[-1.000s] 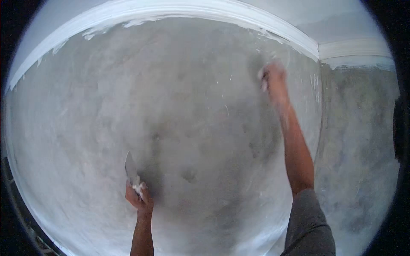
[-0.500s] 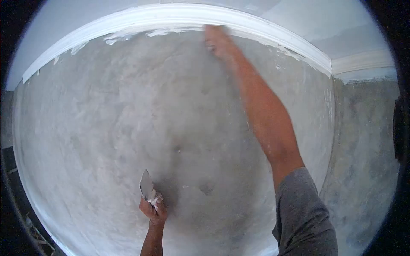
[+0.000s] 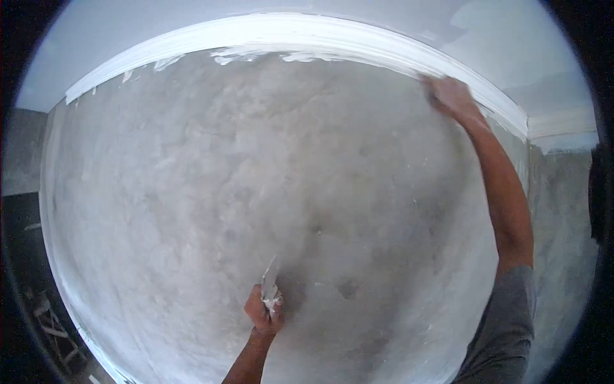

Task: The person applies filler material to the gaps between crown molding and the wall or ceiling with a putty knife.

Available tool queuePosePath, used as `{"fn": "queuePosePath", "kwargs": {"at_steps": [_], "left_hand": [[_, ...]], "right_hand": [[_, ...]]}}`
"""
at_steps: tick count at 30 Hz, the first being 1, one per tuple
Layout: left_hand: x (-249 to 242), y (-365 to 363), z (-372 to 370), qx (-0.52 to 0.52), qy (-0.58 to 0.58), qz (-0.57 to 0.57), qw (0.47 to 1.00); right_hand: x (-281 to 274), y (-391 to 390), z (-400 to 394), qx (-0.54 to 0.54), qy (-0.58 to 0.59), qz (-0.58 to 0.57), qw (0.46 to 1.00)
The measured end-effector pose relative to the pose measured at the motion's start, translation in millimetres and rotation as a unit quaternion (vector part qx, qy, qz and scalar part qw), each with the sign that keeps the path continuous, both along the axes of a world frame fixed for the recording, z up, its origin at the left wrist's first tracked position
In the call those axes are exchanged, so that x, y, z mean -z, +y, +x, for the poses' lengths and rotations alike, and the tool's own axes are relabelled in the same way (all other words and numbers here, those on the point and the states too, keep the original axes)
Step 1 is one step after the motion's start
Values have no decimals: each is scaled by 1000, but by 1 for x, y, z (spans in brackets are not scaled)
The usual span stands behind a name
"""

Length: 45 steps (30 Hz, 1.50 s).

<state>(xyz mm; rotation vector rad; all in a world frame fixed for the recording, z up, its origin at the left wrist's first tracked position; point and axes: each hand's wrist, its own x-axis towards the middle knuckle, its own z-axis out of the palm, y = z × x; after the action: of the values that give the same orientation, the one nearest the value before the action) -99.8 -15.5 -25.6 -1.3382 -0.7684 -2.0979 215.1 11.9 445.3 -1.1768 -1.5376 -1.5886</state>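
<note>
Right hand (image 3: 453, 99) is raised to the lower edge of the white cornice (image 3: 288, 29), toward its right end; the fingers are curled but blurred, and I cannot tell whether they grip a tool. Half a second ago this hand was nearer the cornice's middle, so it has swept rightward, which suggests that the work is following that lower edge. Well below the cornice, the left hand (image 3: 263, 315) is closed around a putty knife (image 3: 270, 281) smeared with white compound. Its blade, broadside before, now shows nearly edge-on.

Two hands and one recognisable knife are in view, with one grey sleeve (image 3: 505, 326) below the cornice's right end. Beneath the cornice spreads one grey plastered wall (image 3: 256, 179), with at least four white smears (image 3: 236, 56) just under the moulding. Beyond its right end are one adjoining wall (image 3: 559, 211) and a second cornice stretch (image 3: 559, 123); above it is one ceiling (image 3: 192, 29).
</note>
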Motion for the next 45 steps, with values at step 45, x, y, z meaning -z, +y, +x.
{"fn": "queuePosePath", "kwargs": {"at_steps": [45], "left_hand": [[81, -102, 19, 384, -297, -168, 858]], "right_hand": [[490, -25, -230, -683, -179, -264, 657]]}}
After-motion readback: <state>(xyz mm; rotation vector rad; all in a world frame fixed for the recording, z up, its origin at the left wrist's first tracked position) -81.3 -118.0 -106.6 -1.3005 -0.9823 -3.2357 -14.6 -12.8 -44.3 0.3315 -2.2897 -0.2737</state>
